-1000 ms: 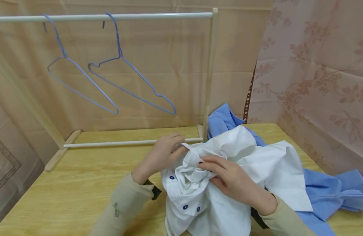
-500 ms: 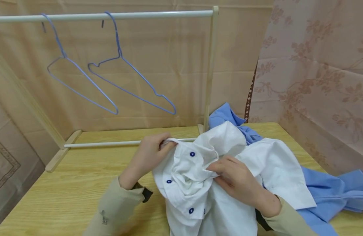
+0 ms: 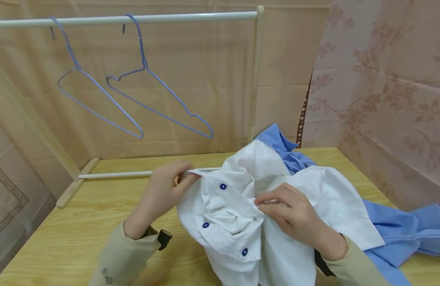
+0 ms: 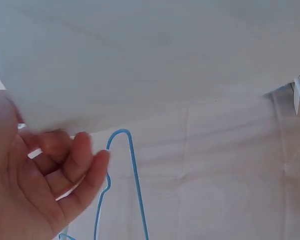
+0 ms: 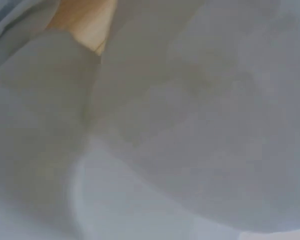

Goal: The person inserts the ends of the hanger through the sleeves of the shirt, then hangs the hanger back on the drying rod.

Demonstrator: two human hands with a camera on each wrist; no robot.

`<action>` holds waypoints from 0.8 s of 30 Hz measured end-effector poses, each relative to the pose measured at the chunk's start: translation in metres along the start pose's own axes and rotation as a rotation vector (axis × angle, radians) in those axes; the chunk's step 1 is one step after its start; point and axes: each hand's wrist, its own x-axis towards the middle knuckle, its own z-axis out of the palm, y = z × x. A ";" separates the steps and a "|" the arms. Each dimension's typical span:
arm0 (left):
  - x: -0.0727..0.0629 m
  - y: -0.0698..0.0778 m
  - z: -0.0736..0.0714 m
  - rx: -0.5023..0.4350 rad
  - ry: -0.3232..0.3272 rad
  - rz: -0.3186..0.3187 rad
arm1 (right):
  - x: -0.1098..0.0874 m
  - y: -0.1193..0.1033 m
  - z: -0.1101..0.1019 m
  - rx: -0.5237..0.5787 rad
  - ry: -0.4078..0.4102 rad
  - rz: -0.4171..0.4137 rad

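Blue wire hangers (image 3: 145, 65), two of them, hang from a white rod (image 3: 202, 17) over the wooden worktop (image 3: 112, 216). Next, the left hand (image 3: 163, 188) has its thumb and bent fingers close together, pinching the edge of the white shirt (image 3: 230, 210), which sits bunched up over the worktop between both hands, with dark blue buttons (image 3: 244, 252) showing. The right hand (image 3: 293, 212), nearly closed, pinches a fold of that shirt, and farther right a crumpled blue shirt (image 3: 398, 228) lies partly under the white one.
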 end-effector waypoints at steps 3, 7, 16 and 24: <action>-0.001 0.000 -0.003 -0.020 0.022 0.011 | 0.001 0.003 0.000 -0.036 0.078 0.010; -0.003 0.001 -0.004 -0.040 0.047 0.051 | 0.002 0.010 -0.001 -0.116 0.163 0.040; -0.003 0.000 0.004 -0.076 -0.043 0.140 | -0.013 0.033 -0.007 -0.132 0.146 0.129; -0.002 -0.002 0.012 -0.007 -0.260 -0.100 | -0.028 0.041 -0.006 -0.021 -0.026 0.168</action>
